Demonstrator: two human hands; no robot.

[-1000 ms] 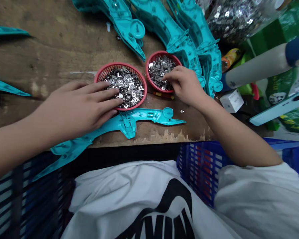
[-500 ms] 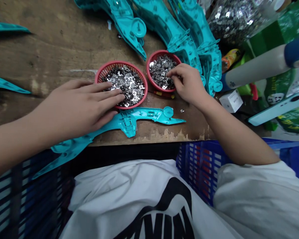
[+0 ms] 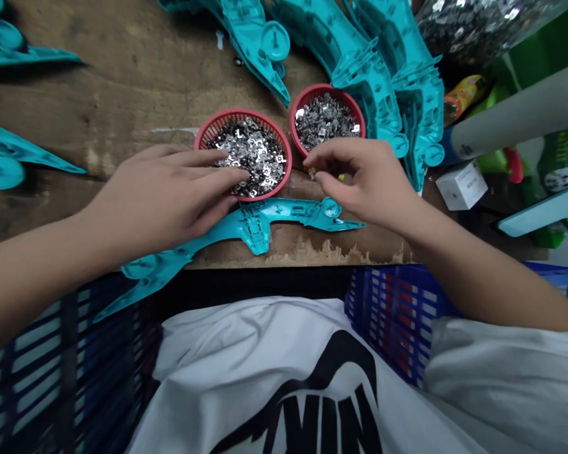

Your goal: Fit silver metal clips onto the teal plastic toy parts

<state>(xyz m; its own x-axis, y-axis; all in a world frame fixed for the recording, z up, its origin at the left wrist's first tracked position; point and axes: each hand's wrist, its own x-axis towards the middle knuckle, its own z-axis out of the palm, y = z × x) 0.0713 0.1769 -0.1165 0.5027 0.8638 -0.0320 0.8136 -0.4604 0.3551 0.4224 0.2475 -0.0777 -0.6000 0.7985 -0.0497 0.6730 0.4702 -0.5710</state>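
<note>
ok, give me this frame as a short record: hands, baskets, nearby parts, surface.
left hand: left hand open, fingers over the larger red basket's rim, at its metal clips
right hand: right hand pinching a small metal piece beside the smaller red basket
smaller basket contents: small metal pieces
front part: teal plastic part, left end overhanging the edge
back parts: more teal plastic parts
surface: worn wooden table, front edge splintered
</note>
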